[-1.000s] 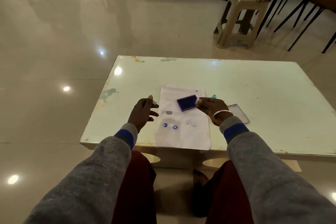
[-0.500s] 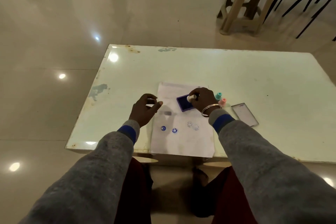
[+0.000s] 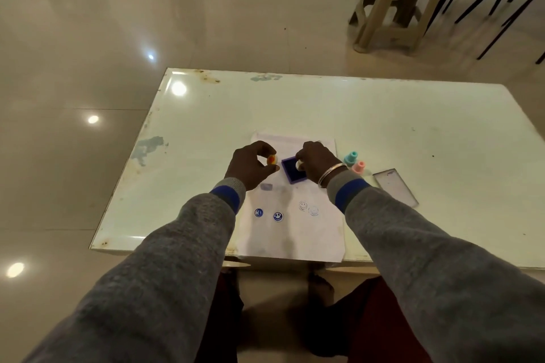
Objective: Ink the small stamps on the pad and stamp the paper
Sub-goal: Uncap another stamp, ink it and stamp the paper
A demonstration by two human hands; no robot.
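Observation:
A white sheet of paper (image 3: 295,233) lies on the table in front of me, bearing several round blue prints (image 3: 277,216). On its far part sits a purple ink pad (image 3: 290,169). My right hand (image 3: 317,160) pinches a small white stamp (image 3: 299,164) and holds it down on the pad. My left hand (image 3: 250,165) hovers just left of the pad, its thumb and fingers closed around a small orange-and-yellow stamp (image 3: 272,160). A teal stamp (image 3: 351,158) and a pink stamp (image 3: 359,167) stand upright right of my right wrist.
The pale table (image 3: 413,132) has worn, stained edges. A flat transparent lid or case (image 3: 395,187) lies right of the pink stamp. A beige plastic stool (image 3: 404,0) and dark chair legs (image 3: 501,3) stand on the floor beyond the table.
The camera tilted downward. My right hand went from beside the pad to pressing the white stamp on it. My left hand closed and rose, now showing the orange-and-yellow stamp.

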